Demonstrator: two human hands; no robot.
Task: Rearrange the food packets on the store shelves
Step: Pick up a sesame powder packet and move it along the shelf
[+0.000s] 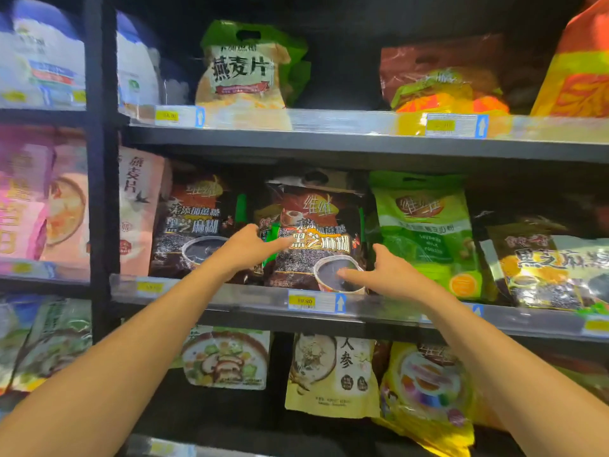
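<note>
While both bare arms reach up from the bottom corners, the hands meet at the dark packet (316, 225), which stands upright at the middle of the shelf (230, 300), its foot behind the clear front rail and just above a yellow tag (304, 301); the left hand (248, 247) comes in from the left with its fingers (283, 241) stretched out straight, their tips lying over the packet's left edge about halfway up; nothing is pinched or curled round. The right hand (390, 272) comes in from the right, lower down, palm turned towards the packet; its fingers (349, 274) are straight too and lie across the printed bowl near the bottom right corner, while the thumb (379, 250) sticks up beside the packet's right edge (whether the fingertips press or merely touch, I cannot tell).

Just left of the dark packet stands a twin packet (194, 222) with the same print, the two overlapping behind the left hand; further left, a pink packet (140, 209) leans against the black upright; just right, close to the right thumb, stands a green packet (425, 232), upright and taller than its neighbours.

On the tier above, an oat bag (244, 70) with a green top stands alone; on the tier below, a yellow packet (333, 377) hangs between the forearms.
</note>
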